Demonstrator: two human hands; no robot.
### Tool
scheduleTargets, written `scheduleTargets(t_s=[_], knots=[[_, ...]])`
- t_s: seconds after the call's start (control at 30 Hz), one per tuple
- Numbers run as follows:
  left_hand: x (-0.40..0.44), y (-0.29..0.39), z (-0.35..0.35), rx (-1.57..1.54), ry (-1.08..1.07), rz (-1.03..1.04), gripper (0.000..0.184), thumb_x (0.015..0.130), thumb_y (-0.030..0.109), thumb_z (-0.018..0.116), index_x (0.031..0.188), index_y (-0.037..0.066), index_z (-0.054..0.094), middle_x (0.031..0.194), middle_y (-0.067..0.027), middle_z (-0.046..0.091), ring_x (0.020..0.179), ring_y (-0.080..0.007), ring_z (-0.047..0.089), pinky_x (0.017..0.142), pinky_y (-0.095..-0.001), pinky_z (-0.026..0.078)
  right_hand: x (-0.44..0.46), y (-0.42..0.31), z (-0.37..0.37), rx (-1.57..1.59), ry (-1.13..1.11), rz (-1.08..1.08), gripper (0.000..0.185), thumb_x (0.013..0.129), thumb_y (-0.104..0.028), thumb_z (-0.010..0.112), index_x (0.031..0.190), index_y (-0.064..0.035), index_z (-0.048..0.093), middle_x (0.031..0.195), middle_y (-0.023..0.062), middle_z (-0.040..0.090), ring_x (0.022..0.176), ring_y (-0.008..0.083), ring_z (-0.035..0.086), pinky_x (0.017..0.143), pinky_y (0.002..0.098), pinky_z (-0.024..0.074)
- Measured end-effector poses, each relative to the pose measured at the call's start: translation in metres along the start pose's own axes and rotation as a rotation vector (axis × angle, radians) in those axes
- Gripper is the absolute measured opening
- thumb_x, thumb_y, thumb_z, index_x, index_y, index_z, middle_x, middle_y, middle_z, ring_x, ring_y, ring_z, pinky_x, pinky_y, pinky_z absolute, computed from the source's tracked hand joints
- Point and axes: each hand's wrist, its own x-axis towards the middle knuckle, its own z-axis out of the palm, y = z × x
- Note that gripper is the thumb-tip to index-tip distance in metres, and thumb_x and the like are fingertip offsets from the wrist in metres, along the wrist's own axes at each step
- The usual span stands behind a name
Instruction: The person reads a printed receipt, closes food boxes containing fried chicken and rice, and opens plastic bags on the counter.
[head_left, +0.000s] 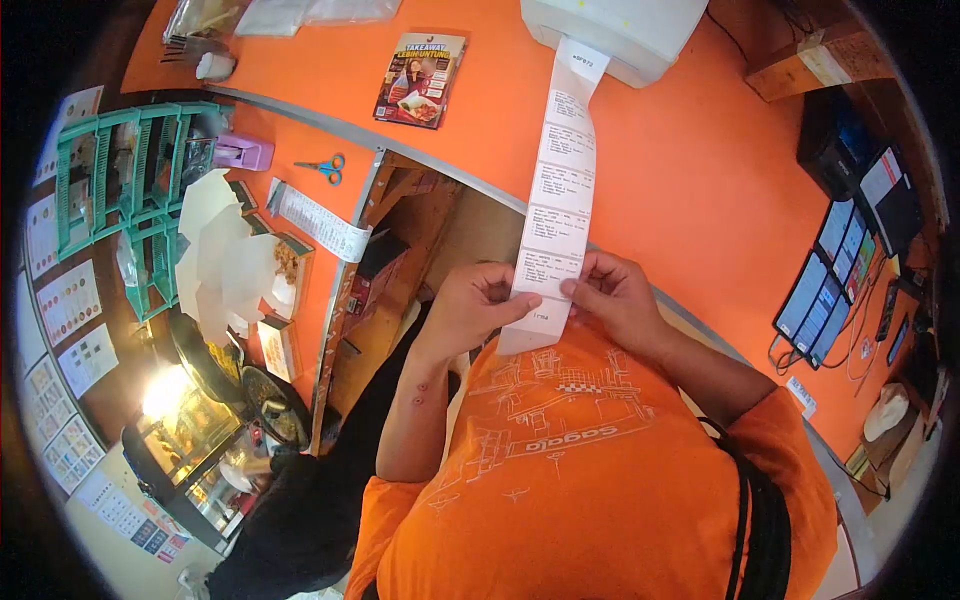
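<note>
My left hand [478,312] pinches the left edge of a long printed receipt strip [559,200] near its lower end, thumb on top. At the opposite edge my right hand [618,298] grips the same strip between thumb and fingers. The strip carries several printed order blocks and runs up to a white printer [635,35] at the top, where its far end emerges. Its loose lower tip hangs in front of my orange shirt [590,480].
On the orange counter [700,190] lies a takeaway booklet [420,80]. Scissors [325,168], a purple tape dispenser [243,152] and another receipt [315,220] are at left, near food boxes [280,345]. Tablets [825,280] with cables stand at right. A lit food display [185,415] glows lower left.
</note>
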Motion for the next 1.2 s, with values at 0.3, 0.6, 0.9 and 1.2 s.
scheduleTargets(t_s=[0.3, 0.6, 0.9, 1.2], knots=[[-0.002, 0.001, 0.004, 0.024, 0.032, 0.028, 0.009, 0.088, 0.002, 0.067, 0.095, -0.004, 0.065, 0.091, -0.0037, 0.068, 0.084, -0.0087, 0.063, 0.073, -0.0233, 0.052, -0.015, 0.005, 0.001, -0.061, -0.088, -0.078, 0.011, 0.09, -0.002, 0.064, 0.099, 0.0007, 0.058, 0.099, 0.0041, 0.064, 0.091, 0.0089, 0.061, 0.08, 0.0253, 0.0508], [0.0, -0.002, -0.001, 0.002, 0.01, 0.0, 0.011, 0.087, 0.002, 0.068, 0.096, -0.004, 0.065, 0.091, -0.0038, 0.068, 0.083, -0.0089, 0.064, 0.073, -0.023, 0.052, -0.014, 0.016, 0.0, -0.08, -0.076, -0.144, 0.009, 0.09, -0.002, 0.064, 0.097, 0.0002, 0.059, 0.094, 0.0023, 0.064, 0.086, 0.0061, 0.06, 0.075, 0.0234, 0.0508], [-0.007, 0.006, 0.002, 0.182, 0.095, 0.046, 0.008, 0.086, 0.0, 0.069, 0.091, -0.003, 0.064, 0.091, -0.0055, 0.068, 0.081, -0.0092, 0.064, 0.072, -0.0237, 0.053, -0.013, 0.023, -0.008, -0.305, -0.009, -0.161, 0.012, 0.088, -0.01, 0.068, 0.089, -0.0022, 0.06, 0.083, -0.0013, 0.061, 0.071, 0.0025, 0.053, 0.062, 0.0195, 0.0438], [-0.008, 0.013, 0.008, 0.299, 0.204, 0.161, 0.033, 0.084, 0.0, 0.069, 0.114, -0.001, 0.055, 0.095, -0.0083, 0.065, 0.085, -0.012, 0.064, 0.071, -0.0239, 0.051, -0.011, 0.022, 0.002, -0.152, 0.01, -0.119, 0.009, 0.089, -0.005, 0.066, 0.085, -0.0019, 0.058, 0.086, 0.0021, 0.065, 0.076, 0.0047, 0.057, 0.067, 0.0216, 0.0483]])
